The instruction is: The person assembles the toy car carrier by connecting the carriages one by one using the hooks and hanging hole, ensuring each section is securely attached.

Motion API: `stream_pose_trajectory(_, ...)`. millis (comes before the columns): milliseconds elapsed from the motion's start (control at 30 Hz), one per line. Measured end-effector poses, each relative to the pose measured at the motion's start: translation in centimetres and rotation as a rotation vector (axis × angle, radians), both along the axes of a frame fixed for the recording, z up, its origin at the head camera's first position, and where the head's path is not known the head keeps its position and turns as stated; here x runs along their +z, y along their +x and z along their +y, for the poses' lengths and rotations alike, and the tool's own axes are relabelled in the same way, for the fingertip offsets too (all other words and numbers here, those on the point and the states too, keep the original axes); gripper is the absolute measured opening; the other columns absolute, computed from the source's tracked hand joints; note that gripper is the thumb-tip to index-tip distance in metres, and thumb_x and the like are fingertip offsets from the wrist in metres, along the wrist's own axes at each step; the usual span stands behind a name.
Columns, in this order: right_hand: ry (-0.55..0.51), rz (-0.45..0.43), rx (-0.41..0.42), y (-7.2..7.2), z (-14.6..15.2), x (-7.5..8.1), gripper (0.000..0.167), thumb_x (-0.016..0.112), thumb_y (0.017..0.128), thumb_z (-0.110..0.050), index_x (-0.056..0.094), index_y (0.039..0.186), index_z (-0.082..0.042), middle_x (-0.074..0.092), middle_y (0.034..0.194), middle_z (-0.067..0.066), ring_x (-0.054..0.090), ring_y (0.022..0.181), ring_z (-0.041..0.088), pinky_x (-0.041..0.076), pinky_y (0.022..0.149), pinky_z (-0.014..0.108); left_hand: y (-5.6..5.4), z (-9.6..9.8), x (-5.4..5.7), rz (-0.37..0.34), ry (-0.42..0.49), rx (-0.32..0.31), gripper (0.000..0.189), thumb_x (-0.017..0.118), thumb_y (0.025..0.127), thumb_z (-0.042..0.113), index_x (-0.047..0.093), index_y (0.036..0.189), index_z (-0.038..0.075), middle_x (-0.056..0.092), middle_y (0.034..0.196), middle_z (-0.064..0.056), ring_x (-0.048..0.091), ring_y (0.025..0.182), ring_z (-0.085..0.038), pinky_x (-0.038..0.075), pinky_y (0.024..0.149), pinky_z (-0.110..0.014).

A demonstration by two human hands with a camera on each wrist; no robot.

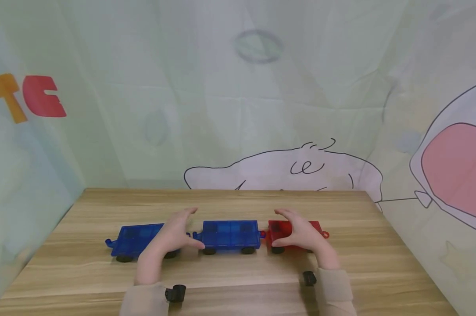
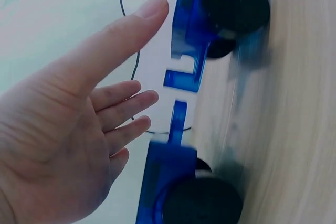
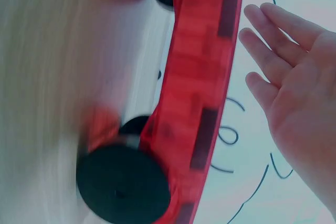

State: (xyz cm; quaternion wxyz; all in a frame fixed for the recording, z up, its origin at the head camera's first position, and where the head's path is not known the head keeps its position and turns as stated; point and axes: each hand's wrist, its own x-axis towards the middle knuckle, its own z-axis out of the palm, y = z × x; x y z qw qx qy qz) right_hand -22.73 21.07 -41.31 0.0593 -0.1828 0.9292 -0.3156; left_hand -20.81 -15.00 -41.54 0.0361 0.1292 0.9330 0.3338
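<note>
On the tabletop (image 1: 230, 281) we seem midway through linking, with the red car (image 3: 197, 82) apparently hooked to the middle blue car (image 1: 230, 237), the left blue car (image 1: 137, 237) just apart, our left hand (image 1: 173, 236) and right hand (image 1: 301, 234) loosely spread and empty, and that gap probably needing closing next.

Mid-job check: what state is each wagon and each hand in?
Left translucent blue flat wagon: upright, uncoupled.
Middle translucent blue flat wagon: upright, left end free, right end apparently coupled to red.
Translucent red flat wagon: upright, right end free.
Left hand: open, holding nothing.
Right hand: open, holding nothing.
</note>
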Motion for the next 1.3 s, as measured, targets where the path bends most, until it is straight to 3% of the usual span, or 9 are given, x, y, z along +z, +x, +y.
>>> stream_pose_trajectory(333,0.002,-0.014,0.020,-0.2,-1.1,-0.5,0.087,0.087,0.071,-0.029,0.046,0.144,-0.003,0.047,0.147,0.016,0.041,0.137,0.038,0.039,0.107,0.061,0.4,-1.6,-0.4,-0.041,-0.010,0.048,0.107,0.094,0.059,0.033,0.041,0.144,-0.003,0.042,0.148,-0.027,0.028,0.137,-0.056,0.028,0.106,-0.072)
stream_pose_trajectory(733,0.052,-0.017,0.030,-0.2,-0.4,-1.0,0.085,0.087,0.070,-0.029,0.049,0.141,-0.002,0.046,0.146,0.020,0.041,0.136,0.040,0.038,0.108,0.060,0.8,-3.0,-0.7,-0.043,-0.038,0.034,0.106,0.097,0.052,0.028,0.046,0.141,0.000,0.041,0.148,-0.029,0.019,0.137,-0.062,0.021,0.106,-0.076)
stream_pose_trajectory(1300,0.059,-0.063,-0.013,-0.2,-0.2,-0.9,0.083,0.087,0.070,-0.025,0.050,0.141,-0.005,0.047,0.147,0.018,0.044,0.133,0.038,0.044,0.103,0.058,0.5,-3.7,-1.0,-0.046,-0.051,0.012,0.100,0.097,0.052,0.022,0.050,0.137,-0.001,0.048,0.140,-0.029,0.029,0.134,-0.059,0.022,0.108,-0.073)
